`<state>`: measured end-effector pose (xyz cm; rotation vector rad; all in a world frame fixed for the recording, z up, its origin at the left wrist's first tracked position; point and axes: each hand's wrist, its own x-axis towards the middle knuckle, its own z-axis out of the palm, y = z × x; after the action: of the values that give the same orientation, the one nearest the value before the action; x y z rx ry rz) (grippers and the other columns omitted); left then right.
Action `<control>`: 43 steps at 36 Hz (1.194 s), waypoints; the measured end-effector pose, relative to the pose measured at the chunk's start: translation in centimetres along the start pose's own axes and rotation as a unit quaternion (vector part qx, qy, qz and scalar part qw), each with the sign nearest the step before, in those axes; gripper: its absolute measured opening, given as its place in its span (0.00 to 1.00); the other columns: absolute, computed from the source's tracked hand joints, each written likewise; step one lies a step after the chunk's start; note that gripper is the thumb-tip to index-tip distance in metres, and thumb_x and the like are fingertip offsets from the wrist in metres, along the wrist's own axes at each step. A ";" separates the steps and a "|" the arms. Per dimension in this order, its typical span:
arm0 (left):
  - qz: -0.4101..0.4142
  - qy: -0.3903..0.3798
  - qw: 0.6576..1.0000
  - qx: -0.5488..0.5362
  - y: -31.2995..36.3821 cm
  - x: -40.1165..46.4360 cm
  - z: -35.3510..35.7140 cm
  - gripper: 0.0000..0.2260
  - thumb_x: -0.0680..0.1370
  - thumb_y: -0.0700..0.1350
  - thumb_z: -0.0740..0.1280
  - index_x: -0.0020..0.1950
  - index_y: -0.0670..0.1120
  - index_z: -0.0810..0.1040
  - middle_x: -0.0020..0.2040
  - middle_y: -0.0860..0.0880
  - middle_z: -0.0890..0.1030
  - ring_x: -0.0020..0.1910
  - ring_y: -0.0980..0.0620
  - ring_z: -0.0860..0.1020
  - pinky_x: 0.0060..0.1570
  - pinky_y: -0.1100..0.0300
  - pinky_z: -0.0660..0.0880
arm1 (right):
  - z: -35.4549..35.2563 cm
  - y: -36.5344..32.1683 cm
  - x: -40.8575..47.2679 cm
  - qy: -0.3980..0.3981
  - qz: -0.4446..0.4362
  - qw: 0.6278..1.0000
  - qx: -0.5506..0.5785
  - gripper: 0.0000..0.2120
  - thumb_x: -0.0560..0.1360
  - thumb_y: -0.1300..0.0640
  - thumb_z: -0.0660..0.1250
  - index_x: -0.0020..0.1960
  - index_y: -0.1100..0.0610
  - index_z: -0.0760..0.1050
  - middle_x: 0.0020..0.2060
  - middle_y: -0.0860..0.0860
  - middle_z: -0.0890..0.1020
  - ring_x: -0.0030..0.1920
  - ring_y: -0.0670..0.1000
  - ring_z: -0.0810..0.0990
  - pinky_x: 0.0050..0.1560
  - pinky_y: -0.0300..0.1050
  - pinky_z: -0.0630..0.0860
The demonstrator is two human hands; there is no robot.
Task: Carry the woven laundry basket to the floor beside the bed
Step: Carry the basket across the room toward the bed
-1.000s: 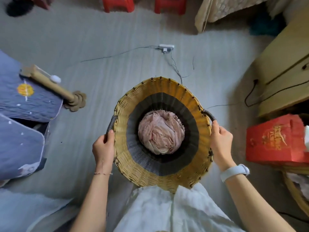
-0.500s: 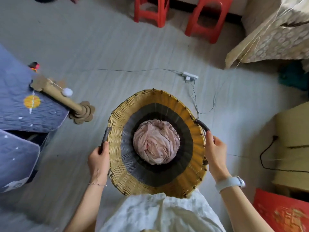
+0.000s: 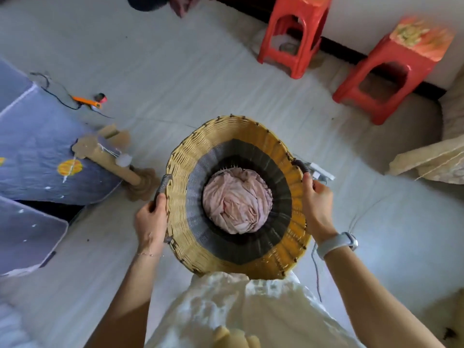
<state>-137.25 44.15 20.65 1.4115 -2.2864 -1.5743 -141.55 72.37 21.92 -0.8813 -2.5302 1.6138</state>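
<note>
A pale, streaked floor point(image 3: 190, 71) fills the room under soft daylight. Two red plastic stools point(image 3: 295, 33) stand near a white wall with a dark skirting point(image 3: 376, 64). On the left lies a blue quilted bedcover point(image 3: 37, 146); a beige patterned cloth point(image 3: 431, 162) drapes at right

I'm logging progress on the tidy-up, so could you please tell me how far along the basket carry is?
Done: the woven basket is picked up, with pink cloth inside. In hand: the left hand and right hand each grip a side handle, holding it in front of the body above the pale floor. Left: setting it down beside the blue bed cover at the left.
</note>
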 end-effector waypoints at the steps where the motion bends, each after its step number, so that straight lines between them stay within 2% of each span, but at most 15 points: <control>1: 0.001 0.011 1.000 -0.010 1.0 0.5 0.5 0.24 0.75 0.53 0.63 0.49 0.30 0.76 0.52 0.28 0.79 0.49 0.27 0.77 0.48 0.38 0.75 | 0.7 -1.1 1.4 -0.005 -0.011 1.000 0.000 0.18 0.77 0.48 0.56 0.33 0.58 0.65 0.25 0.52 0.64 0.27 0.50 0.62 0.31 0.46 0.59; 4: -0.003 0.034 0.999 -0.031 3.4 2.3 1.8 0.21 0.76 0.53 0.62 0.39 0.33 0.76 0.33 0.36 0.75 0.37 0.41 0.72 0.40 0.50 0.68 | 3.0 -4.0 5.0 -0.027 -0.035 0.999 -0.025 0.19 0.77 0.49 0.56 0.33 0.60 0.65 0.25 0.51 0.64 0.26 0.49 0.61 0.31 0.44 0.59; 7: -0.022 0.054 0.998 -0.040 4.7 4.8 2.7 0.18 0.76 0.52 0.62 0.28 0.45 0.69 0.28 0.46 0.71 0.36 0.44 0.71 0.40 0.53 0.66 | 5.8 -6.2 8.4 -0.049 -0.044 0.997 -0.044 0.20 0.77 0.47 0.56 0.32 0.60 0.65 0.25 0.52 0.63 0.27 0.49 0.61 0.31 0.43 0.59; 12: -0.066 0.079 0.993 -0.049 7.8 11.3 3.5 0.16 0.76 0.52 0.61 0.37 0.41 0.75 0.36 0.43 0.76 0.37 0.44 0.73 0.42 0.51 0.70 | 11.7 -9.8 13.4 -0.100 -0.061 0.990 -0.072 0.20 0.76 0.46 0.56 0.33 0.60 0.66 0.27 0.55 0.64 0.29 0.53 0.62 0.32 0.46 0.61; 15: -0.085 0.080 0.992 -0.054 10.5 16.4 4.1 0.16 0.77 0.51 0.60 0.36 0.41 0.74 0.36 0.42 0.76 0.34 0.45 0.73 0.43 0.51 0.71 | 16.3 -13.2 16.6 -0.127 -0.084 0.984 -0.097 0.20 0.77 0.48 0.56 0.32 0.60 0.65 0.26 0.55 0.65 0.28 0.52 0.62 0.32 0.45 0.60; 17: -0.099 0.081 0.990 -0.054 12.7 20.2 4.6 0.16 0.77 0.51 0.60 0.37 0.41 0.74 0.38 0.38 0.77 0.39 0.40 0.74 0.48 0.46 0.74 | 19.6 -16.5 19.0 -0.132 -0.098 0.980 -0.113 0.20 0.77 0.49 0.56 0.31 0.59 0.63 0.25 0.53 0.63 0.27 0.51 0.61 0.31 0.45 0.58; 20: -0.129 0.072 0.987 -0.064 15.7 25.8 5.2 0.19 0.76 0.52 0.62 0.35 0.37 0.76 0.34 0.34 0.74 0.35 0.42 0.71 0.39 0.50 0.69 | 24.1 -21.6 22.7 -0.126 -0.102 0.979 -0.125 0.20 0.76 0.48 0.56 0.31 0.59 0.62 0.26 0.55 0.63 0.29 0.52 0.62 0.32 0.46 0.60; 23: -0.145 0.068 0.985 -0.071 19.2 30.5 5.9 0.19 0.77 0.51 0.61 0.34 0.38 0.75 0.29 0.42 0.71 0.34 0.45 0.70 0.36 0.55 0.66 | 27.8 -25.6 25.9 -0.130 -0.104 0.979 -0.120 0.21 0.76 0.48 0.57 0.28 0.58 0.61 0.26 0.56 0.63 0.28 0.52 0.62 0.31 0.45 0.59; 27: -0.134 0.070 0.988 -0.032 23.0 34.8 6.5 0.19 0.79 0.52 0.57 0.40 0.39 0.76 0.38 0.37 0.76 0.42 0.44 0.72 0.48 0.48 0.72 | 31.4 -29.1 28.7 -0.140 -0.103 0.977 -0.121 0.22 0.77 0.50 0.57 0.27 0.58 0.60 0.24 0.54 0.61 0.27 0.51 0.59 0.30 0.42 0.56; 31: -0.123 0.070 0.989 -0.054 26.0 39.9 6.2 0.17 0.79 0.52 0.58 0.34 0.44 0.70 0.38 0.40 0.73 0.42 0.42 0.69 0.48 0.48 0.71 | 35.4 -32.7 32.1 -0.147 -0.093 0.978 -0.117 0.22 0.77 0.49 0.56 0.28 0.58 0.61 0.25 0.54 0.61 0.28 0.52 0.59 0.31 0.44 0.57; 34: -0.128 0.070 0.987 -0.071 28.3 43.9 6.3 0.20 0.77 0.52 0.59 0.48 0.34 0.77 0.49 0.29 0.77 0.49 0.27 0.73 0.56 0.39 0.72 | 39.1 -34.6 34.4 -0.167 -0.090 0.973 -0.133 0.21 0.77 0.48 0.56 0.29 0.58 0.61 0.26 0.54 0.61 0.29 0.52 0.60 0.33 0.46 0.59; 36: -0.148 0.075 0.984 -0.071 29.7 46.6 6.8 0.23 0.77 0.52 0.60 0.55 0.30 0.74 0.56 0.27 0.77 0.57 0.26 0.74 0.58 0.37 0.71 | 41.5 -35.4 36.1 -0.178 -0.080 0.969 -0.149 0.22 0.77 0.48 0.55 0.29 0.58 0.61 0.25 0.54 0.61 0.28 0.52 0.60 0.33 0.47 0.59; 38: -0.181 0.085 0.977 -0.069 31.5 49.4 7.4 0.22 0.77 0.51 0.60 0.56 0.31 0.75 0.56 0.29 0.78 0.58 0.29 0.75 0.60 0.40 0.71 | 43.8 -36.5 38.2 -0.185 -0.067 0.968 -0.156 0.21 0.77 0.48 0.55 0.30 0.59 0.62 0.25 0.54 0.62 0.28 0.51 0.61 0.33 0.47 0.60; 40: -0.213 0.101 0.970 -0.054 33.5 52.1 7.7 0.18 0.78 0.51 0.60 0.53 0.37 0.78 0.51 0.36 0.81 0.55 0.36 0.77 0.59 0.45 0.72 | 46.1 -38.2 40.6 -0.191 -0.060 0.969 -0.147 0.22 0.78 0.49 0.55 0.29 0.59 0.61 0.25 0.54 0.62 0.28 0.51 0.60 0.31 0.44 0.59; 43: -0.169 0.111 0.977 -0.066 36.8 55.9 8.0 0.14 0.76 0.53 0.60 0.38 0.45 0.76 0.39 0.42 0.77 0.44 0.43 0.74 0.48 0.51 0.69 | 50.0 -42.0 44.6 -0.204 -0.064 0.964 -0.158 0.22 0.78 0.49 0.55 0.27 0.57 0.60 0.24 0.53 0.62 0.27 0.50 0.61 0.29 0.42 0.58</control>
<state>-197.98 14.90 20.08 1.9065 -1.8571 -1.5158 -213.01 38.59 21.26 -0.4092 -3.1124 1.5094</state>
